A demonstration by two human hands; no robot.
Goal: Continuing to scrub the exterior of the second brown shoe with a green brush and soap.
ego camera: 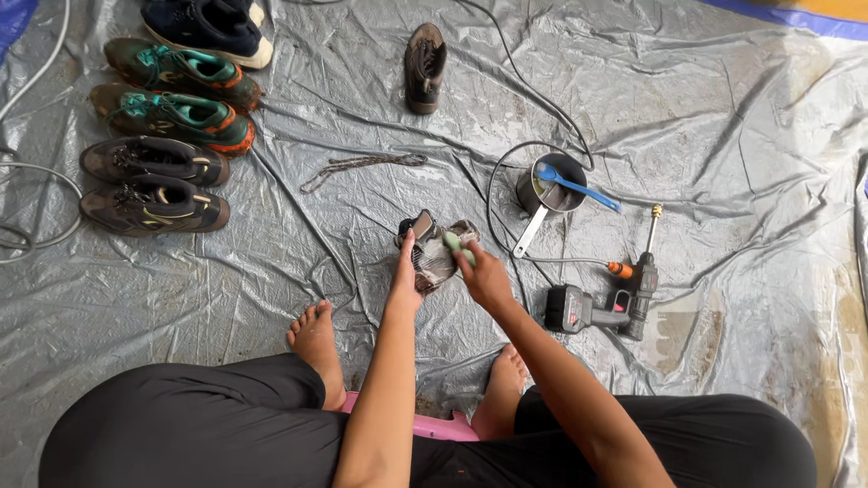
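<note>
My left hand (pixel 406 276) grips a dark, muddy shoe (pixel 432 255) by its heel, holding it just above the grey plastic sheet (pixel 705 117). My right hand (pixel 484 276) is closed on a pale green brush (pixel 459 246) that rests against the shoe's upper. My bare feet sit on the sheet below the shoe, left and right of it, with my knees in black trousers at the bottom.
Several shoes (pixel 163 136) lie in a column at the far left, and a single brown shoe (pixel 424 68) stands at the top. A loose lace (pixel 362 166), a metal saucepan (pixel 549 188) holding a blue brush, a cordless spray gun (pixel 608 303) with hose, and a pink stool (pixel 434 425) are nearby.
</note>
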